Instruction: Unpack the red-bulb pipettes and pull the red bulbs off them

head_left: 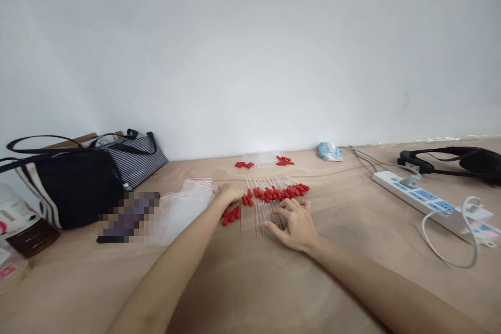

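Red rubber bulbs capped thin clear droppers (276, 191) lying in a row mid-table on the pale wooden table (242, 282). The right hand (295, 225) rested flat on loose clear tubes (263, 212), fingers slightly apart. The left hand (230, 191) curled at the row's end beside a crinkly plastic bag (183, 209), its grip impossible to tell

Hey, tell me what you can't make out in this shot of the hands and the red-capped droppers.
1. Head view: blurred object beside the black bag, pixelated over.
2. Head view: left hand grip, fingers hidden by its own back.
3. Head view: clear tubes partly under the right hand.
4. Head view: far red pieces, too small to identify.
5. Head view: boxes cut by the left edge.
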A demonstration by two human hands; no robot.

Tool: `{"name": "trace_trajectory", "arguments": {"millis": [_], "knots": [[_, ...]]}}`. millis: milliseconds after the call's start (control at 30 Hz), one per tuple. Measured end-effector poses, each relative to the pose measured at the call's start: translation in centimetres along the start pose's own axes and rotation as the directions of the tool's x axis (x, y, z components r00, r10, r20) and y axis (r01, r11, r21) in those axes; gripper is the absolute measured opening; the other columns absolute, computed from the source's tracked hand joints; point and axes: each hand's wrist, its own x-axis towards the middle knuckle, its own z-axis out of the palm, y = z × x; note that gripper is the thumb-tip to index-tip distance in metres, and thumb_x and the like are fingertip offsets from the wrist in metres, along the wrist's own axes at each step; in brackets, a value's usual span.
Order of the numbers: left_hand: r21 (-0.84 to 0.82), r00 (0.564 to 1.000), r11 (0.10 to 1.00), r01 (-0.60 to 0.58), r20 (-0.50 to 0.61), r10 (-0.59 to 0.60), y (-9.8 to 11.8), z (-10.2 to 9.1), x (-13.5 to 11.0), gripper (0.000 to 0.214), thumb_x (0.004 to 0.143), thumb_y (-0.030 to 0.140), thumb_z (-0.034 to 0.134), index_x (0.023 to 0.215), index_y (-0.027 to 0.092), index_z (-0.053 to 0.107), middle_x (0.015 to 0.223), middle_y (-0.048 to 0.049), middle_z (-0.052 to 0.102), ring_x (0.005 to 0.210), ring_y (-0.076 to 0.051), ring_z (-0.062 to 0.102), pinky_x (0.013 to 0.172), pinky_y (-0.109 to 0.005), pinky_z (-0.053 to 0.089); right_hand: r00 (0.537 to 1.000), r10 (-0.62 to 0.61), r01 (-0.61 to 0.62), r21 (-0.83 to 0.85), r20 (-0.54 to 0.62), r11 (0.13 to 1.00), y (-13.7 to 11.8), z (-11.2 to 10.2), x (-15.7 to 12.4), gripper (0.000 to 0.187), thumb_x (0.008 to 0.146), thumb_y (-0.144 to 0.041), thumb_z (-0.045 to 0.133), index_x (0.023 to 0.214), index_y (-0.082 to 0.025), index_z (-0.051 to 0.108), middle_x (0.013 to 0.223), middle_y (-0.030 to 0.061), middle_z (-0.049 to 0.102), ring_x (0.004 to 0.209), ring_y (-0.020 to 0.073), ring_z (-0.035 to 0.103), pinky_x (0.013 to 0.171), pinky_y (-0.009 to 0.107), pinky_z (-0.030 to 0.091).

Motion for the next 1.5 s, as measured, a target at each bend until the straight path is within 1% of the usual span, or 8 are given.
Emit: {"name": "trace_trajectory", "arguments": {"millis": [267,567,700,833,967,1100,1200,1500], "knots": [[0.126,0.995,0.987,0.105,-0.013,-0.104,-0.4,-0.6,-0.8,0.029,0.063,0.041,0.057,0.068,0.015,0.067,0.093,-0.0185,0.066,0.104,-0.039,0.051,0.082,-0.049,0.034,0.994,0.095,-0.092,0.059,-0.046,0.994,0.8,0.4,-0.2,0.018,0.077,-0.035,0.054,0.073,-0.022,0.065,0.072,-0.0004,0.054,0.072,0.0128,0.049,0.072,0.032,0.021],[0.087,0.991,0.993,0.084,0.098,-0.092,1.2,-0.2,-0.7,0.021,0.060,0.038,0.058,0.050,0.021,0.065,0.061,-0.0072,0.068,0.078,-0.029,0.063,0.076,-0.042,0.039,0.997,0.063,-0.064,-0.001,-0.050,0.998,0.9,0.6,-0.3,0.014,0.076,-0.030,0.054,0.073,-0.021,0.064,0.074,-0.0005,0.054,0.074,0.0122,0.050,0.071,0.031,0.022],[0.059,0.997,0.998,0.037,0.064,-0.040,1.5,-1.0,-1.2,0.023,0.066,0.032,0.051,0.052,0.019,0.064,0.057,-0.0052,0.065,0.071,-0.025,0.063,0.073,-0.038,0.040,0.996,0.068,-0.067,0.019,-0.058,0.998,1.0,0.7,-0.3,0.014,0.077,-0.029,0.053,0.072,-0.022,0.064,0.074,-0.0001,0.055,0.074,0.0131,0.050,0.071,0.032,0.023],[0.011,0.990,0.991,-0.137,0.017,0.137,1.1,-2.8,-3.9,0.028,0.077,0.027,0.039,0.064,0.016,0.061,0.061,-0.0040,0.063,0.067,-0.019,0.059,0.064,-0.029,0.041,0.993,0.044,-0.032,0.105,-0.109,0.994,1.1,0.3,-0.3,0.014,0.079,-0.029,0.050,0.082,-0.020,0.061,0.079,0.0027,0.056,0.080,0.0159,0.051,0.073,0.032,0.028],[-0.034,0.919,0.918,-0.394,-0.025,0.394,-0.7,-2.6,-8.6,0.019,0.084,0.025,0.035,0.087,0.019,0.053,0.075,0.0004,0.060,0.069,-0.014,0.055,0.065,-0.024,0.041,0.959,-0.121,0.155,0.117,-0.257,0.981,0.9,-0.7,-0.5,0.035,0.077,-0.037,0.053,0.105,-0.015,0.052,0.103,0.0124,0.054,0.099,0.0220,0.048,0.080,0.036,0.032],[0.067,0.621,0.638,-0.767,-0.171,0.765,-2.5,-0.1,-12.0,0.016,0.087,0.021,0.035,0.082,0.018,0.050,0.078,-0.0029,0.058,0.068,-0.016,0.053,0.063,-0.027,0.040,0.908,-0.363,0.373,0.006,-0.210,0.928,0.2,-1.3,-0.8,0.040,0.079,-0.040,0.055,0.112,-0.018,0.050,0.106,0.0094,0.058,0.103,0.0221,0.047,0.091,0.041,0.023],[0.072,0.470,0.515,-0.854,-0.315,0.824,-3.1,1.5,-12.8,0.020,0.090,0.021,0.034,0.081,0.017,0.051,0.076,-0.0030,0.058,0.070,-0.015,0.052,0.067,-0.027,0.039,0.880,-0.452,0.458,0.010,-0.146,0.889,-0.2,-0.9,-0.9,0.019,0.083,-0.033,0.052,0.099,-0.024,0.058,0.075,-0.0012,0.064,0.084,0.0154,0.053,0.094,0.042,0.014],[0.008,0.502,0.543,-0.840,-0.368,0.783,-4.5,2.2,-12.8,0.029,0.091,0.029,0.036,0.071,0.017,0.053,0.066,-0.0012,0.056,0.065,-0.014,0.046,0.063,-0.029,0.032,0.908,-0.416,0.418,0.118,-0.040,0.901,-0.3,-0.6,-1.5,0.018,0.085,-0.023,0.043,0.077,-0.020,0.058,0.060,-0.0024,0.056,0.066,0.0124,0.046,0.083,0.038,0.018]]}}
